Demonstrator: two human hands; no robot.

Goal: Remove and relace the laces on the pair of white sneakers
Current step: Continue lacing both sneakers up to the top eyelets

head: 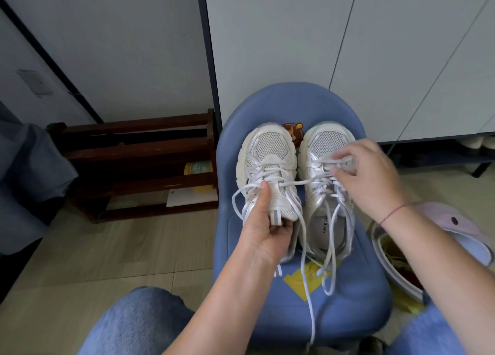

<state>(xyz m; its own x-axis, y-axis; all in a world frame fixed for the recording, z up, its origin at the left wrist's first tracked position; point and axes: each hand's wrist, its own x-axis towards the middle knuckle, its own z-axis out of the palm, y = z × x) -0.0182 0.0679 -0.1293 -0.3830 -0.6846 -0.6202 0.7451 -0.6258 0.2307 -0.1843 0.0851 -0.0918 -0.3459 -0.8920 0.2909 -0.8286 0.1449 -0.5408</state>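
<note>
Likely light, soft; laces (pixel 325 186) limp, take by ends; left hand (pixel 261 229) grips left sneaker (pixel 269 146) at tongue; right hand (pixel 372 172) pinches right sneaker's (pixel 328 140) laces near toe.

1. Soft, even indoor light falls brightly on the pale cabinet doors (pixel 281 46) and the left sneaker (pixel 269 143), without hard glare.
2. Shadows are faint; the wooden rack (pixel 134 154) and the frame's left edge are dim.
3. Motion blur smears the right hand's (pixel 369 178) fingers (pixel 345 155); they probably pinch the laces (pixel 325 191).
4. Wide-angle distortion bends straight lines near the edges.
</note>
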